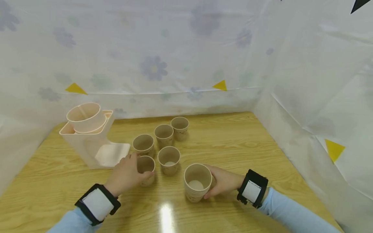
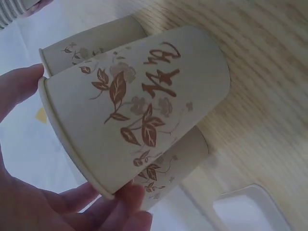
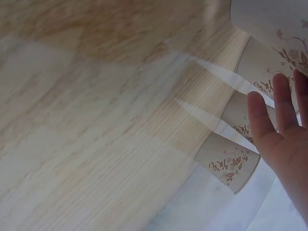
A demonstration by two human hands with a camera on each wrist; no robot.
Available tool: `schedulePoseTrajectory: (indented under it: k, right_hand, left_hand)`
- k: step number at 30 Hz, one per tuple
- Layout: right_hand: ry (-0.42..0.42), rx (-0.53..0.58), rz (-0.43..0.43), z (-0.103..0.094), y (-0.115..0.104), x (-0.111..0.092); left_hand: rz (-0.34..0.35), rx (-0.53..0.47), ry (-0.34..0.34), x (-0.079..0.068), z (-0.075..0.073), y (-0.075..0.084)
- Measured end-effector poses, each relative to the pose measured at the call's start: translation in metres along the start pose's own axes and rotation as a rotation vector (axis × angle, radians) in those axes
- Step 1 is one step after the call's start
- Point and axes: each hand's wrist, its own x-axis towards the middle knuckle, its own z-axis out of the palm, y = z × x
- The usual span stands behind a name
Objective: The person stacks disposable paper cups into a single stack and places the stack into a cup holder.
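Observation:
My left hand grips a beige paper cup by its rim, thumb on one side and fingers on the other. In the left wrist view that cup shows brown leaves, flowers and lettering and stands on the wood. My right hand holds a nested stack of the same cups from its right side. The right wrist view catches only part of the stack, beyond the fingers. Between the hands stands a single cup; another cup is just behind the left hand's cup.
Two more cups stand farther back. At the left is a pale pink stand with a round container on top and a flat base toward the cups. Flowered white sheeting encloses the wooden table behind and at the sides.

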Motion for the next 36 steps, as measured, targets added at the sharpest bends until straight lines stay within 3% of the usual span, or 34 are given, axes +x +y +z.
schedulePoseTrajectory:
  k: [3,8,14,18,22,26,29,36]
  right_hand:
    - [-0.003,0.008,0.007,0.0,-0.001,0.0]
    - [-0.004,0.022,0.027,-0.001,-0.004,-0.001]
    - [-0.002,0.021,0.022,-0.002,-0.006,-0.001]
    - [-0.004,0.027,0.024,-0.002,-0.008,-0.001]
    - [-0.02,0.04,0.008,0.0,-0.007,0.001]
    - [-0.053,0.056,-0.008,0.001,-0.003,0.003]
    - [-0.062,0.071,0.006,0.002,-0.002,0.004]
    - [-0.059,0.104,0.002,0.004,-0.001,0.007]
  left_hand:
    - [-0.015,-0.045,-0.037,0.001,-0.001,0.001]
    - [0.062,-0.018,0.019,-0.008,-0.021,0.014]
    - [0.219,-0.02,0.117,-0.023,-0.073,0.059]
    - [0.323,-0.085,0.1,-0.023,-0.092,0.094]
    - [0.402,-0.121,0.007,-0.016,-0.087,0.122]
    - [0.405,-0.152,-0.116,-0.008,-0.071,0.137]
    - [0.408,-0.144,-0.167,-0.004,-0.059,0.141]
    - [0.437,-0.111,-0.202,0.0,-0.038,0.139]
